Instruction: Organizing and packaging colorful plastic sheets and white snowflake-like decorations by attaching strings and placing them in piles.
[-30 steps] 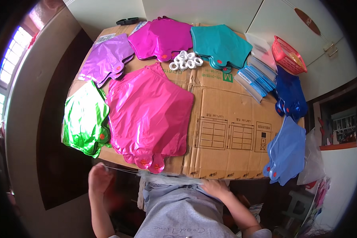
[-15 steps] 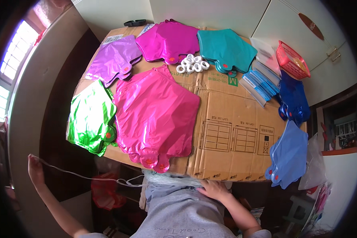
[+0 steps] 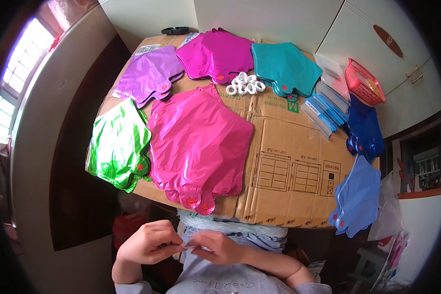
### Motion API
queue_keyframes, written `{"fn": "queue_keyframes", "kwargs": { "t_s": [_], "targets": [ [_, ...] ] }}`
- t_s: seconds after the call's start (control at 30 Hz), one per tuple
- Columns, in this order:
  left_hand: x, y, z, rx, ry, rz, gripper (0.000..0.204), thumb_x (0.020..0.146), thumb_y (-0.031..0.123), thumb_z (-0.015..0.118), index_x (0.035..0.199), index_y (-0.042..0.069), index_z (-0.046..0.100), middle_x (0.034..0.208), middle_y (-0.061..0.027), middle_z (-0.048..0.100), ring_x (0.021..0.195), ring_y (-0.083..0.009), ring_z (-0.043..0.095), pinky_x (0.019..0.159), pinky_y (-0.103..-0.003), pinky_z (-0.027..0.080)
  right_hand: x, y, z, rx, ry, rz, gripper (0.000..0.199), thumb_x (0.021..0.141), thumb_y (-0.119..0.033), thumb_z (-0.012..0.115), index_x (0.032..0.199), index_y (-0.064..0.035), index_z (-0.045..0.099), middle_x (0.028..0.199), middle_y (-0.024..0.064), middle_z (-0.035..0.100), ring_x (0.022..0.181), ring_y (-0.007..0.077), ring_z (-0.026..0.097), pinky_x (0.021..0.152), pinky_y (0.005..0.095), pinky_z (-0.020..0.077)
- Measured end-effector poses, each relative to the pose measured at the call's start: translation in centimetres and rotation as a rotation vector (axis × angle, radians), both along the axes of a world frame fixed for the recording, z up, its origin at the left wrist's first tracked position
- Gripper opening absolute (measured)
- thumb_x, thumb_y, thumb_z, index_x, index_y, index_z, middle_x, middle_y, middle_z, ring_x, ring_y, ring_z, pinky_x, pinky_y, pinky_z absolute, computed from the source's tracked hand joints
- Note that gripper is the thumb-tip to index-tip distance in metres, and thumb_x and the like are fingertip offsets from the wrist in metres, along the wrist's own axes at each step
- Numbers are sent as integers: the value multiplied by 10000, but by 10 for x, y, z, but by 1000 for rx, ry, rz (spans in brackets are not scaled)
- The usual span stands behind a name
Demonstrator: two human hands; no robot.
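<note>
Over my lap, my left hand (image 3: 152, 243) and my right hand (image 3: 218, 246) meet fingertip to fingertip. Both are closed in a pinch on a short bit of white string (image 3: 186, 247) that shows between them; the rest of it is hidden by the fingers. A bundle of pale whitish-blue strings (image 3: 230, 223) lies across my lap, just under the table edge. Closest to my hands on the cardboard is a stack of flat, shiny pink foil balloons (image 3: 201, 142), its round tabs with red marks hanging toward me.
Around the cardboard sheet (image 3: 284, 206) lie flat foil balloons in green (image 3: 117, 147), lilac (image 3: 149, 73), magenta (image 3: 215, 54), teal (image 3: 285, 68), dark blue (image 3: 366, 128) and light blue (image 3: 357, 196). White rings (image 3: 245, 84), blue-white packets (image 3: 323, 112) and a red basket (image 3: 365, 81) sit toward the back.
My left hand has come from far left, where it held the string stretched out, to the middle. My right hand has moved left from the lap bundle to join it.
</note>
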State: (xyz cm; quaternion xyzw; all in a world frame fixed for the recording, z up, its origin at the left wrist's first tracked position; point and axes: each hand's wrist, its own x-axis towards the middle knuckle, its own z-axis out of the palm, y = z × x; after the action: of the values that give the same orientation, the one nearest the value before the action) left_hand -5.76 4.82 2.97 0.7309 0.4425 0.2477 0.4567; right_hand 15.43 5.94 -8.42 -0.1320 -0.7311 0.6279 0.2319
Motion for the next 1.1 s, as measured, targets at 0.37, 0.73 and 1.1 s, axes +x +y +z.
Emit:
{"fn": "queue_keyframes", "kwargs": {
  "t_s": [0.37,0.73,1.1],
  "targets": [
    [58,-21,-76,-231,-523,440,190,772,-7,623,956,-16,671,731,-102,638,726,-183,529,673,-309,424,23,-14,-11,-95,-1,-333,58,848,-42,579,896,-35,610,712,98,593,606,183,590,557,297,452],
    [57,-16,-77,221,-15,365,249,713,-50,620,923,58,698,709,-29,618,715,-186,519,676,-292,416,30,-4,14,221,21,-468,100,784,-43,615,882,-54,599,673,81,561,575,254,573,528,345,449],
    [43,-17,-78,-66,-405,16,185,739,-2,609,907,20,683,749,-59,630,733,-193,527,705,-320,415,31,1,18,160,13,-531,69,782,-40,609,848,-48,590,688,83,549,582,239,571,534,346,452]
  ]
}}
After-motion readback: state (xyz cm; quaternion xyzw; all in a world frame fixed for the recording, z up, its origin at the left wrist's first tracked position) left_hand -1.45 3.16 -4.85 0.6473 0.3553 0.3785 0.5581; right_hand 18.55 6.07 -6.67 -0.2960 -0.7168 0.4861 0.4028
